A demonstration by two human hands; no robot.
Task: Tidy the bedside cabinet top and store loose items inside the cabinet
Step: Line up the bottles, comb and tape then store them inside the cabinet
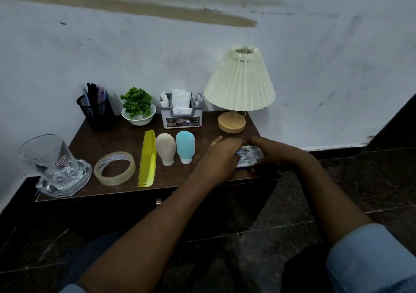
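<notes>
On the dark brown cabinet top (117, 139), near its front right corner, lies a small flat stamp-pad tin (251, 156) with a white printed label. My left hand (221, 155) and my right hand (273, 152) grip it from either side, fingers curled over its edges, covering much of it. Left of the hands lie a blue squeeze bottle (185, 145), a beige squeeze bottle (166, 147), a yellow comb (147, 158) and a roll of clear tape (114, 167). The cabinet front (139, 211) below is dark; a small metal handle (159, 201) shows.
Along the back stand a black mesh pen holder (96, 110), a small green plant in a white bowl (137, 108), a grey organiser with white sachets (182, 112) and a pleated cream lamp (238, 88). A glass tumbler on a glass dish (54, 166) sits at the front left corner.
</notes>
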